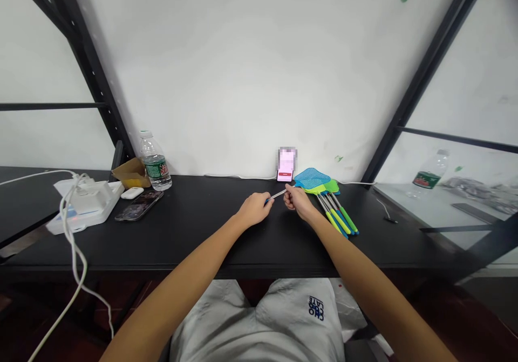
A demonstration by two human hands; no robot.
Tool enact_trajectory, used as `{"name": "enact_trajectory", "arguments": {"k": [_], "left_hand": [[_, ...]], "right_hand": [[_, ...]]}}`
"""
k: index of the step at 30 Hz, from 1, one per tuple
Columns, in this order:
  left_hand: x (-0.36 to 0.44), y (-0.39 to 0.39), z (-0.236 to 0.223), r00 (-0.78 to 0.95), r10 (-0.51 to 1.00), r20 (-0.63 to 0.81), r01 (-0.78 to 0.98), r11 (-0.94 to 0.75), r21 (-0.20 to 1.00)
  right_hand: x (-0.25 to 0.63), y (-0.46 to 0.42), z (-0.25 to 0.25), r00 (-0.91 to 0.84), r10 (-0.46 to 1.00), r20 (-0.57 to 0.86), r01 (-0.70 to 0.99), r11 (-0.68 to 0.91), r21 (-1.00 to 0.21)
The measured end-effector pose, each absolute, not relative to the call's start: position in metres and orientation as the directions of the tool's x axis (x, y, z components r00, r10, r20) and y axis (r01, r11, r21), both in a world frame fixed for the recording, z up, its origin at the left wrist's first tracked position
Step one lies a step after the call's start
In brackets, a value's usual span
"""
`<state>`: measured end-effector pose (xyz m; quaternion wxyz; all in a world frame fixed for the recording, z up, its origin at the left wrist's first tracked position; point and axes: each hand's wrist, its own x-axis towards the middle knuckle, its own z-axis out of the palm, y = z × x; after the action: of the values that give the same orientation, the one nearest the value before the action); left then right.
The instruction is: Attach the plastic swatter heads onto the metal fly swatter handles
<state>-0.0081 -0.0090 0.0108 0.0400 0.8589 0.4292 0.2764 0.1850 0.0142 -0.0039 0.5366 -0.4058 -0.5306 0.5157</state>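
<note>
a thin silver metal rod point(277, 195) lies between the person's two hands, its long axis running almost level above the matte black desk point(194, 243) and rising slightly from the left hand toward the right. the left hand point(254, 209) is curled closed around the rod's lower end, with only a small blue tip point(267, 202) showing past the fingers. the right hand point(297, 201) is nearer the far end, its fingertips pinching the smooth shaft while the palm stays partly open. the rod's far end points toward a fanned group of plastic fly swatters point(324, 186) just beside the right hand, with a sky-blue mesh head point(311, 177), lime-green heads behind it, and slim metal handles ending in green and blue grips point(338, 216). whether the rod joins one of those heads, i cannot tell. a pixelated phone point(286, 166) stands on a small holder behind the hands. farther left lie a clear ribbed plastic water bottle with a green label point(155, 162), a scrap of brown cardboard point(131, 173), a white earbud case point(131, 193), a dark glossy phone point(140, 205), and a white power strip point(87, 205) trailing a white cable point(75, 254).
</note>
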Motion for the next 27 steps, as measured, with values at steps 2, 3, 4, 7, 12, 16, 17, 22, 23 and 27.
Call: {"name": "enact_trajectory", "arguments": {"k": [2, 3, 4, 7, 12, 16, 17, 22, 23, 27], "left_hand": [[-0.008, -0.009, 0.011, 0.48, 0.759, 0.441, 0.718, -0.628, 0.3], [-0.008, -0.009, 0.011, 0.479, 0.761, 0.438, 0.721, -0.625, 0.298], [-0.008, -0.009, 0.012, 0.478, 0.765, 0.433, 0.725, -0.621, 0.297], [-0.007, -0.01, 0.012, 0.472, 0.781, 0.41, 0.742, -0.603, 0.295], [-0.007, -0.01, 0.012, 0.452, 0.807, 0.379, 0.772, -0.567, 0.286], [-0.007, -0.011, 0.013, 0.461, 0.81, 0.363, 0.778, -0.565, 0.275], [-0.007, -0.011, 0.013, 0.465, 0.809, 0.361, 0.776, -0.568, 0.274], [-0.007, -0.011, 0.014, 0.461, 0.796, 0.392, 0.779, -0.574, 0.25], [-0.007, -0.011, 0.014, 0.46, 0.794, 0.398, 0.781, -0.575, 0.245], [-0.007, -0.012, 0.014, 0.464, 0.794, 0.392, 0.785, -0.574, 0.232]], "right_hand": [[0.181, 0.012, -0.004, -0.123, 0.979, 0.16, -0.115, 0.146, -0.983], [0.18, 0.012, -0.004, -0.126, 0.979, 0.159, -0.105, 0.147, -0.984], [0.179, 0.011, -0.004, -0.12, 0.98, 0.156, -0.095, 0.145, -0.985], [0.179, 0.011, -0.002, -0.032, 0.992, 0.124, -0.087, 0.121, -0.989], [0.185, 0.016, 0.005, 0.225, 0.973, 0.05, -0.202, 0.097, -0.975], [0.186, 0.015, 0.006, 0.231, 0.973, 0.025, -0.189, 0.07, -0.979], [0.184, 0.013, 0.005, 0.188, 0.982, 0.033, -0.177, 0.067, -0.982], [0.171, 0.006, -0.005, -0.073, 0.99, 0.124, -0.116, 0.115, -0.987], [0.169, 0.005, -0.007, -0.097, 0.986, 0.135, -0.11, 0.124, -0.986], [0.166, 0.006, -0.01, -0.102, 0.985, 0.138, -0.119, 0.126, -0.985]]}}
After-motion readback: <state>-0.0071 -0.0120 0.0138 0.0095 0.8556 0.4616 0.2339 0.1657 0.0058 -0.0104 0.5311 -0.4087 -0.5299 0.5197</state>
